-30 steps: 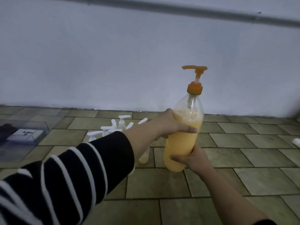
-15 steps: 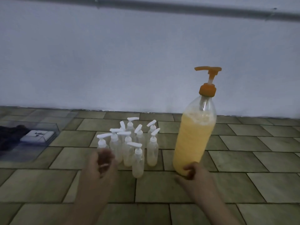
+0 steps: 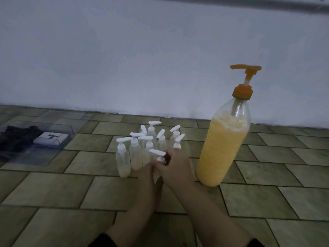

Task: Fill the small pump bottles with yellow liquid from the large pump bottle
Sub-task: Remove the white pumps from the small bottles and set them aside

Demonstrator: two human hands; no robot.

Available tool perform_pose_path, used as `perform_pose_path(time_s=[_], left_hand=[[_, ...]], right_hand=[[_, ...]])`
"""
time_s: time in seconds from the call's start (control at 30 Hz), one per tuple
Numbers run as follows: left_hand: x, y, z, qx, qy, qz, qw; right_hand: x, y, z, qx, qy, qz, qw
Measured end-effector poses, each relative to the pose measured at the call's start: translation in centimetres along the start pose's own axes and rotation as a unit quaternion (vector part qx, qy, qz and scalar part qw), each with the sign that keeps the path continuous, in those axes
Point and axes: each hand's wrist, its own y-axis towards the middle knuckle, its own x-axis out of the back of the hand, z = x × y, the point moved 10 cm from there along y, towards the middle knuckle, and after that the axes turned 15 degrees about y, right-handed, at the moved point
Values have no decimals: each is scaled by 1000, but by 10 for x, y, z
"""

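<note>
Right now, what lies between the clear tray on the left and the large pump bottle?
In the head view, the cluster of small pump bottles stands on the tiled floor between the clear tray and the large pump bottle.

The scene is dim and flat, with a cool bluish cast on the wall (image 3: pixel 160 59) and no clear light source. Shadows on the floor (image 3: pixel 267 175) are faint and soft. The whole picture is slightly blurred and blocky; the hands at 6 o'clock smear together, so their fingers cannot be told apart. The pipe (image 3: pixel 231 3) at 12 o'clock slants and bends with wide-angle distortion. The clear box (image 3: pixel 58 138) at 9 o'clock shows a weak sheen.
</note>
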Motion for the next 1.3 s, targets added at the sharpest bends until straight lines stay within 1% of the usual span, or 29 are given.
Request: perform_pose_path(time_s=[0.07,0.1,0.17,0.2,0.3,0.33,0.4,0.43,0.53,0.6,0.67,0.73,0.77,0.9,0.97,1.03,1.1,1.23,1.3], left_hand=[[8,-5,-12,-37,8,16,999],[10,-7,-16,-49,2,38,998],[13,-10,-19,-52,-11,86,995],[16,-11,-18,-49,-11,95,994],[29,-11,-18,-33,-12,88,995],[30,-13,-24,-39,-10,90,995],[28,-19,-37,-55,-14,101,993],[27,-21,-39,-60,-19,103,993],[30,-20,-39,-54,-20,89,994],[29,-17,-33,-46,-13,85,995],[20,-19,-36,-51,-12,111,992],[8,-25,-38,-56,-8,139,989],[4,-26,-36,-50,0,142,989],[9,-26,-16,-9,17,125,992],[12,-26,-9,12,5,122,992],[15,-25,-6,17,4,110,994],[17,-23,-4,19,2,99,995],[16,-21,-1,18,-11,87,996],[15,-23,1,19,-16,86,996]], right_hand=[[1,-4,4,16,9,29,999],[2,-7,6,16,25,52,998],[9,-12,7,4,87,83,993],[18,-12,7,-1,124,78,989],[46,-12,6,-14,200,25,979],[46,-14,7,-20,218,31,975],[36,-19,9,-26,221,64,973],[33,-20,7,-29,221,66,973],[51,-18,-5,-38,264,11,964],[53,-21,-8,-47,290,17,956],[43,-27,-7,-42,262,33,964],[42,-30,-2,-22,230,14,973],[46,-31,2,-16,235,0,972],[88,-37,20,5,354,-69,933],[116,-44,28,31,379,-108,919],[138,-55,25,49,395,-142,906],[152,-68,4,40,401,-174,898],[148,-97,-77,-36,381,-237,893],[139,-109,-114,-73,332,-259,904]])
